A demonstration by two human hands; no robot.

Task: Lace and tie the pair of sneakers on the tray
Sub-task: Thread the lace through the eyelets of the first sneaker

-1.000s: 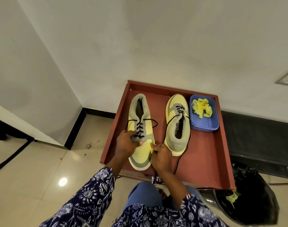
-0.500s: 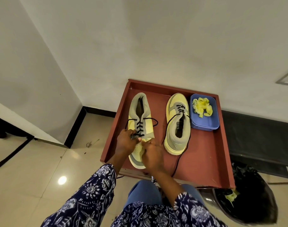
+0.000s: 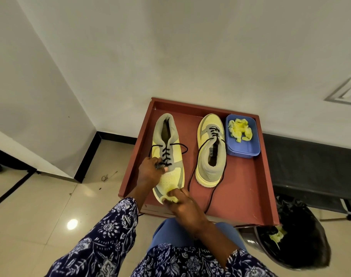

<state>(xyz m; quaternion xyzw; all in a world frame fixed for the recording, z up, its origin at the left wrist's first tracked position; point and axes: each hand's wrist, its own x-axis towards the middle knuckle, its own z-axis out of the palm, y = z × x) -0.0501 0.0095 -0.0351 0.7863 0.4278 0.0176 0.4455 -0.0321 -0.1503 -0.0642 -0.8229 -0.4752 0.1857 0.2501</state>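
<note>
Your right hand [image 3: 182, 202] has dropped back from beside the laces to the toe of the left shoe [image 3: 167, 156], fingers curled round its tip, steadying it near the front edge of the tray [image 3: 248, 196]. Your left hand [image 3: 150, 170] stays by the lowest eyelets, pinching the lace [image 3: 166, 154] there. Progress looks partial: this shoe is laced several rows up, with both ends looping loose and no knot. The right shoe [image 3: 210, 150], just beside the blue tub [image 3: 242, 150], has only its toe rows threaded, with long ends trailing across the tray. Both shoes are still untied.
</note>
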